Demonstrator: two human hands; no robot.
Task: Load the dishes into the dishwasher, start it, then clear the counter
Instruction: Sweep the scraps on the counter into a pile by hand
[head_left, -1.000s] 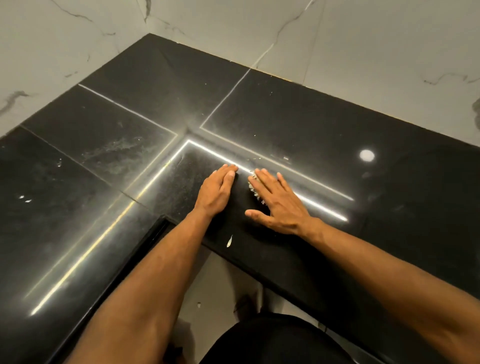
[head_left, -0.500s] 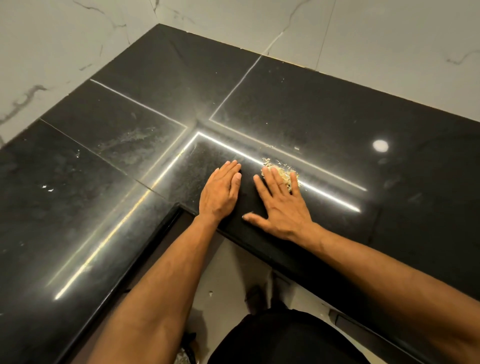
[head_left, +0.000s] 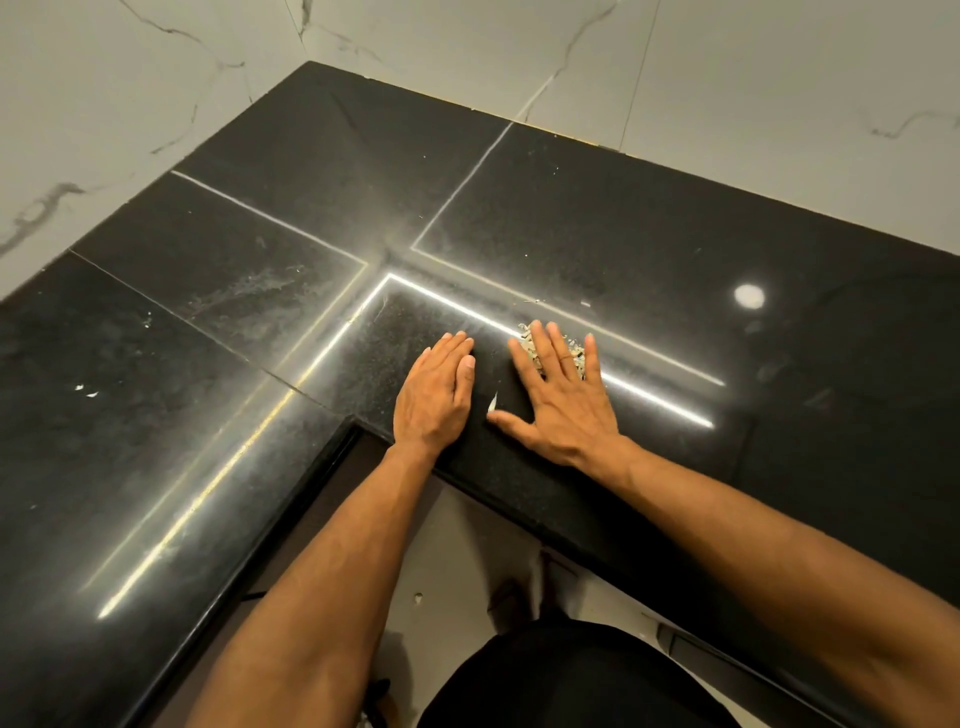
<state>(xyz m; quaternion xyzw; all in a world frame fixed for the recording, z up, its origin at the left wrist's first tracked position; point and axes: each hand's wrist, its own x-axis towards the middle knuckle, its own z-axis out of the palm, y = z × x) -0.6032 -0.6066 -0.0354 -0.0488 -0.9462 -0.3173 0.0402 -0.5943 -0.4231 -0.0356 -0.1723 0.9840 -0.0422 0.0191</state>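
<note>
Black polished counter wraps an inside corner, w/ pale marble-look wall behind on both sides and light strips mirrored in the stone. No dishes or dishwasher in view, so judging by that you're in the last step: clearing the counter.

Your right hand lies flat, fingers straight and slightly spread, over a small heap of pale crumbs, which shows at the fingertips and between the fingers. It holds nothing; it only presses/covers. Your left hand lies flat too, fingers together, just beside the right w/ a gap of bare stone between them, gripping nothing. One loose white fleck sits in that gap near your right thumb. What the crumbs are is hard to tell, prob. food scraps.

Next move, as I read it: drag the heap toward the front edge w/ the right hand and bring the left below the lip, cupped, to catch it. Keep the palm low so bits don't slip out between spread fingers, and pick up the fleck on the way.

Edges: the front edge is close under both wrists, floor below, so anything overshooting drops there. More white specks lie far left. Room is good to the left, right and toward the wall; nothing stands in the sweep path.
</note>
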